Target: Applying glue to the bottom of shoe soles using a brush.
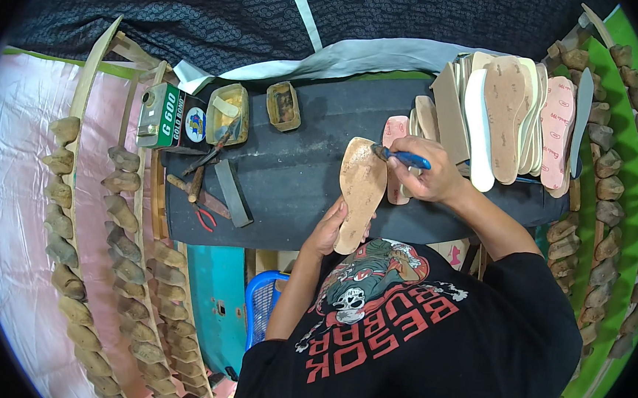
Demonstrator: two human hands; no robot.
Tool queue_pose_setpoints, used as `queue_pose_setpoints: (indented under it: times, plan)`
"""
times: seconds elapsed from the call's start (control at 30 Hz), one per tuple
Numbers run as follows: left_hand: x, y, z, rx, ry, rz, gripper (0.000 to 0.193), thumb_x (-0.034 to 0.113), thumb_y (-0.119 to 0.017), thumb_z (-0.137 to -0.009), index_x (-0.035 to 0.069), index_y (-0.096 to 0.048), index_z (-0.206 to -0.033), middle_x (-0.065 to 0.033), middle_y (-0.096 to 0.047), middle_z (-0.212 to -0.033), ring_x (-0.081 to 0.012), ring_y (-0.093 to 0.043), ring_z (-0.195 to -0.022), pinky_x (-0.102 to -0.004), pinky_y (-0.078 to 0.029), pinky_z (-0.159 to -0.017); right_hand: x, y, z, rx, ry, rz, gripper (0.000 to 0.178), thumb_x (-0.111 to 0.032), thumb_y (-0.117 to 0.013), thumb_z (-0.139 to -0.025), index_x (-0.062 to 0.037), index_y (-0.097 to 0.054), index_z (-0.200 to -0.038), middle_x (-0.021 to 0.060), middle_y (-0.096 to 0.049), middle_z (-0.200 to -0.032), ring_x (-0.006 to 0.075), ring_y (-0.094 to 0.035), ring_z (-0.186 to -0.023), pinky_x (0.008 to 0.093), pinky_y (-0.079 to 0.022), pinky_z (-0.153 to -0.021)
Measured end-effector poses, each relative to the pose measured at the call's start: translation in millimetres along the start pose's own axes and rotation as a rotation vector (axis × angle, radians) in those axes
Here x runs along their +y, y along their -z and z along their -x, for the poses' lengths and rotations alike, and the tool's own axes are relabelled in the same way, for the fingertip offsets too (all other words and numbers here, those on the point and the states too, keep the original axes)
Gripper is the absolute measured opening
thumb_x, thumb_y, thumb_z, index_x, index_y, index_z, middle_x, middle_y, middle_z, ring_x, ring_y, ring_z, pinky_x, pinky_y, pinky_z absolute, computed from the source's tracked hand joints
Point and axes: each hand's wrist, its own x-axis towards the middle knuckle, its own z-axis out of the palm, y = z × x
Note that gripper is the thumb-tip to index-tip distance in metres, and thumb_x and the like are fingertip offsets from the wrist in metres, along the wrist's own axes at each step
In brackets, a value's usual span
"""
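The left hand (326,230) is pinching a tan insole (362,181) between its fingers at the narrow end, holding it above the near edge of the bench (283,189). The right hand (436,175) is clasping a blue-handled brush (412,160) at the insole's broad far end. Stacked insoles (505,101) are lying to the right.
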Motion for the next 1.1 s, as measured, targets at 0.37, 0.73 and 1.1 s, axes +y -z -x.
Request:
queue_pose_setpoints:
  times: [0.37, 0.73, 1.1]
  plan:
    - [4.9, 0.9, -0.5, 0.028, 0.002, 0.037, 0.055, 0.051, -0.042, -0.104, 0.011, -0.036, -0.142, -0.0161, -0.062, -0.113, -0.0259, -0.066, -0.084, -0.0383, -0.058, -0.069, -6.0, -10.8, 4.9, -0.142, 0.061, -0.077, 0.020, -0.007, -0.070, -0.085, 0.0004, -0.064, -0.102, 0.0151, -0.068, -0.088, 0.0324, -0.068, -0.077, 0.0389, -0.055, -0.069]
    - [-11.8, 27.2, 9.9, 0.184, -0.124, 0.189, 0.058, 0.055, -0.038, -0.104, 0.010, -0.042, -0.140, -0.0134, -0.060, -0.112, -0.0250, -0.063, -0.080, -0.0377, -0.055, -0.065, 38.2, -86.6, -25.8, 0.161, -0.390, -0.440, 0.021, -0.016, -0.058, -0.102, 0.0014, -0.063, -0.113, 0.0068, -0.068, -0.087, 0.0107, -0.064, -0.075, 0.0264, -0.052, -0.067]
    - [-22.3, 66.8, 41.2, 0.295, -0.208, 0.394, 0.051, 0.051, -0.038, -0.106, 0.017, -0.039, -0.144, -0.0123, -0.060, -0.114, -0.0240, -0.063, -0.082, -0.0376, -0.055, -0.067, 92.0, -199.5, -115.8, 0.069, -0.423, -0.348, 0.031, -0.024, -0.052, -0.106, 0.0007, -0.062, -0.121, 0.0096, -0.074, -0.092, 0.0107, -0.064, -0.075, 0.0282, -0.052, -0.070]
